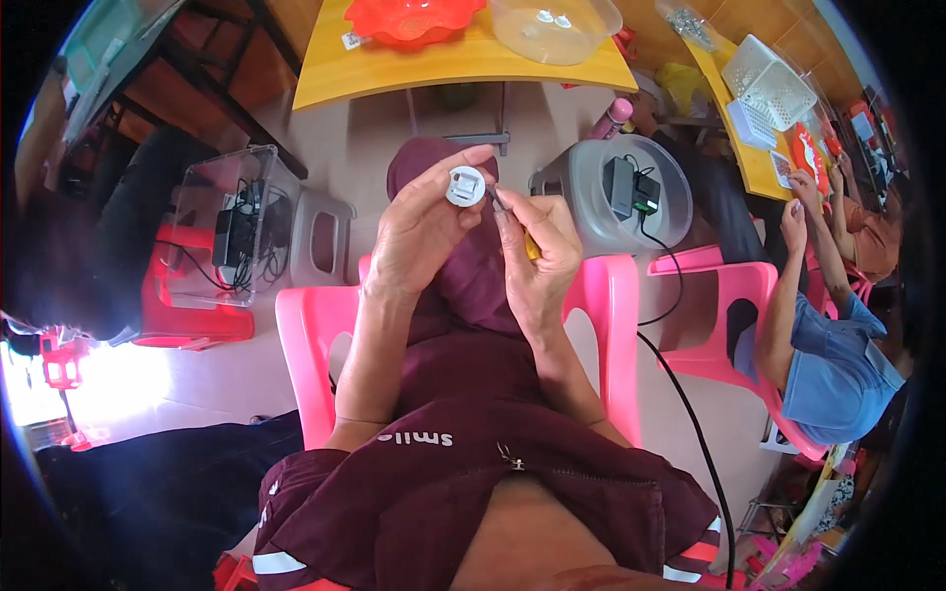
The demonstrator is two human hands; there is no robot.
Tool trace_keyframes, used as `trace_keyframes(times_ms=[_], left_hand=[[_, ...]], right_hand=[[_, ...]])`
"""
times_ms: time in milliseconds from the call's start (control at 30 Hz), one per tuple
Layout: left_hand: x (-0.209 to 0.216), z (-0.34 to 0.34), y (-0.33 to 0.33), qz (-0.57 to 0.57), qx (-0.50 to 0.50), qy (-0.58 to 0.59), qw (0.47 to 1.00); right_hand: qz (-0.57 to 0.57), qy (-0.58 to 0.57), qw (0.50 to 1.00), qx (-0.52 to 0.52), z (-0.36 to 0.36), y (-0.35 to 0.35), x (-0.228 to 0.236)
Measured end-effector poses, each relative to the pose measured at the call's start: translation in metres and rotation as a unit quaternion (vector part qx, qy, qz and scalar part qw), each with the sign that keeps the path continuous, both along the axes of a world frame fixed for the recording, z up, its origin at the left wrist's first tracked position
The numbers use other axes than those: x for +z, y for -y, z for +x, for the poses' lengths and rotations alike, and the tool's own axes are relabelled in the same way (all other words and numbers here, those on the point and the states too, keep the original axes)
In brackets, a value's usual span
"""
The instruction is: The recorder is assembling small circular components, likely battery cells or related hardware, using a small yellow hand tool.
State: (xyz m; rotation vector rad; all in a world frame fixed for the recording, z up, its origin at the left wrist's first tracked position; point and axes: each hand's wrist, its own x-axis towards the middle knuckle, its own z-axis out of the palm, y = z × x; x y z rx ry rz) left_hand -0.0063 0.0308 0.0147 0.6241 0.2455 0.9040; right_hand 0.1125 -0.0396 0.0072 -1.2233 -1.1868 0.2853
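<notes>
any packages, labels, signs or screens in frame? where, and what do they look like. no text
Sticker label: small white square, on the yellow table's near left edge beside the red bowl.
Print on garment: short white lettering on the maroon fabric, low centre.
Flat packets: red and white, right yellow table, too small to tell more.
No screens.

Count, head view — pink plastic chairs: two, one under the person, one to the right. Bowls on yellow table: two — one red, one clear. White lattice baskets: one. Small white round parts in hand: one.
</notes>
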Motion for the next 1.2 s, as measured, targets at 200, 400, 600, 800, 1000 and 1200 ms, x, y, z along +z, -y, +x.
trace_keyframes(times_ms=[200,400,600,800,1000,1200], left_hand=[[-0.007,0.001,0.001,0.023,-0.006,0.022,0.999],[-0.006,0.003,0.003,0.039,0.027,0.011,0.999],[-0.007,0.004,0.005,0.053,0.037,-0.007,0.998],[-0.007,0.007,0.005,0.048,0.021,-0.006,0.999],[-0.010,0.010,0.005,0.030,0.020,-0.015,0.999],[-0.012,0.011,0.005,0.016,0.018,-0.021,0.999]], right_hand=[[0.043,0.080,0.996,-0.014,-0.001,0.005,0.013],[0.025,0.108,0.993,-0.028,-0.003,0.003,0.013],[0.038,0.097,0.994,-0.016,-0.003,0.001,0.013],[0.022,0.031,0.999,0.011,0.000,0.001,0.010],[0.020,0.062,0.998,0.006,0.004,0.003,0.010],[0.026,0.047,0.999,0.008,0.004,0.002,0.010]])
